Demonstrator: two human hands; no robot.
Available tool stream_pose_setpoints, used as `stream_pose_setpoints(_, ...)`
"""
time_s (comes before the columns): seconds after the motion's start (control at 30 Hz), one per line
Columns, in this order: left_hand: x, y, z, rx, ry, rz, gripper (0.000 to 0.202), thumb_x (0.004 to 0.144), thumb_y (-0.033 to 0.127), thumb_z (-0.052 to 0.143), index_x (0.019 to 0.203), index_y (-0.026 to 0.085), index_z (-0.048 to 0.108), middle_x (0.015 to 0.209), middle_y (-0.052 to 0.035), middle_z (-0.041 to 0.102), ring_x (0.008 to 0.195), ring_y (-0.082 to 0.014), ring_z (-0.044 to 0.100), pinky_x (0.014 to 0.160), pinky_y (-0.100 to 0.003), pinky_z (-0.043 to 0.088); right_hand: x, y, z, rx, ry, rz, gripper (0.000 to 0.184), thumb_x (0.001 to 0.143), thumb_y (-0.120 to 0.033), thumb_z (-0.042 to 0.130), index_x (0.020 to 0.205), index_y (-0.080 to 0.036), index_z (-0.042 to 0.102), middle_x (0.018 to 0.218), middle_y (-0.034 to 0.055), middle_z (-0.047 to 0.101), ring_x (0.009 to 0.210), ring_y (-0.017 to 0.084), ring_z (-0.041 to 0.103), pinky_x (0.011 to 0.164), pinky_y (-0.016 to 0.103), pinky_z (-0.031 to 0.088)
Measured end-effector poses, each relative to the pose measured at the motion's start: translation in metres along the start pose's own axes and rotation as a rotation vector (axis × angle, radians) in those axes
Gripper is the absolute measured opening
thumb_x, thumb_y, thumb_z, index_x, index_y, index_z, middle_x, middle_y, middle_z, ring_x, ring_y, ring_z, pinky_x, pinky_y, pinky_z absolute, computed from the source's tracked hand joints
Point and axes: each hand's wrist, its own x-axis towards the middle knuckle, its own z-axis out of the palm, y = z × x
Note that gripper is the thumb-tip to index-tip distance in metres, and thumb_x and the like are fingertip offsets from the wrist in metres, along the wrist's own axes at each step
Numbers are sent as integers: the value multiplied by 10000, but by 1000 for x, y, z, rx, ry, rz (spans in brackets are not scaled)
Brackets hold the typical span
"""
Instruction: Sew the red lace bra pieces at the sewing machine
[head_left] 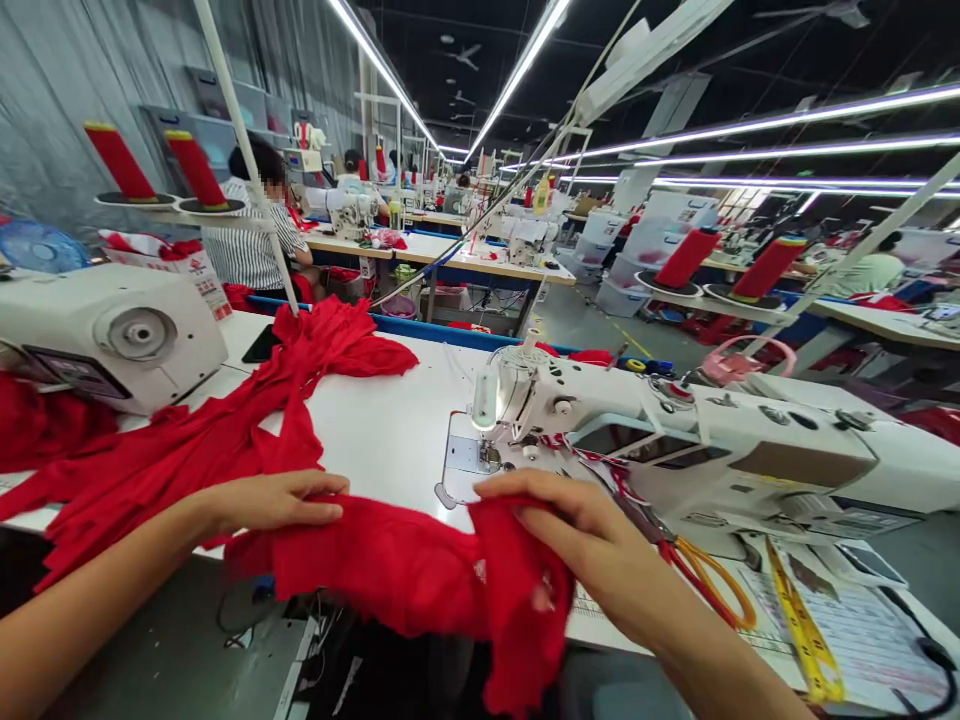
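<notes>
A length of red fabric (390,565) stretches between my two hands at the front edge of the white table, its lower part hanging down over the edge. My left hand (289,500) grips its left end between thumb and fingers. Closed on the right end is my right hand (562,520), where a folded flap drops below the fingers. Just beyond the cloth stands a white sewing machine (645,410), its lamp lit over the needle plate (465,455). The fabric lies in front of the needle area, apart from the presser foot.
A long pile of red cloth (247,410) spreads over the table's left side beside another sewing machine (120,335). Orange-handled scissors (716,580) and a yellow tape measure (802,630) lie at right. Red thread cones (686,258) stand on racks. A person in stripes (251,240) sits behind.
</notes>
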Motion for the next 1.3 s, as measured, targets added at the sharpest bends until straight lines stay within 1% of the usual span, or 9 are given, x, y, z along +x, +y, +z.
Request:
stream_pose_setpoints(0.13,-30,-29,27,-674,172,-281,472,624,353,901,1044,230,724,1000,-79,765,935,-277,735,748,-303,588,93,-73,43,-215,217,-502,430,865,-28,436,1187,-171,681,1168,77,703,1033,205,680,960,364,545)
stream_pose_setpoints(0.27,-25,-36,80,-1121,332,-232,442,698,259,848,1103,190,685,979,-89,775,814,-250,758,689,-301,600,166,-106,77,-532,438,-828,542,935,-55,476,1469,-152,455,1448,170,479,1334,298,456,1102,482,407)
stream_pose_setpoints(0.47,11,-45,163,-1274,296,-146,487,735,465,797,1136,235,645,1066,-87,757,967,-272,738,775,-340,584,127,12,89,-617,67,-853,461,886,-3,424,1313,-128,542,1188,128,643,1090,228,593,922,378,503)
stream_pose_setpoints(0.57,1,-52,172,-992,60,-132,496,759,662,692,1039,253,669,958,-74,755,822,-254,735,673,-329,548,78,87,74,-648,-108,-800,422,846,-13,461,1222,-160,587,1084,89,688,960,209,613,827,357,504)
stream_pose_setpoints(0.67,-17,-47,146,-240,-233,-25,404,827,623,642,774,224,685,722,-35,729,587,-193,654,554,-271,457,46,127,61,-712,-152,-756,440,869,-22,456,1272,-158,569,1171,99,684,1078,218,593,900,374,477)
stream_pose_setpoints(0.73,-15,-36,124,246,-93,65,433,942,553,504,712,223,667,616,-20,679,561,-195,625,554,-282,451,37,135,57,-738,-137,-759,463,858,1,446,1278,-153,565,1199,98,676,1131,215,568,947,377,450)
stream_pose_setpoints(0.93,65,-18,118,790,482,573,439,1052,317,310,1241,109,647,1265,-180,678,1192,-305,622,1011,-463,499,28,135,53,-777,-119,-834,183,802,-41,472,776,-196,566,753,23,569,734,178,488,772,332,453)
stream_pose_setpoints(1.13,110,-8,135,846,397,763,416,1008,289,437,1351,99,574,1349,-193,613,1249,-320,559,1030,-500,480,37,141,27,-716,-140,-805,234,774,-19,461,875,-198,571,868,47,621,797,182,521,751,318,448)
stream_pose_setpoints(1.3,117,24,135,942,373,635,366,999,347,489,1249,148,665,1085,-168,673,1081,-329,586,875,-456,486,50,149,17,-687,-86,-822,264,789,-2,424,894,-202,561,880,49,660,782,181,526,743,326,449)
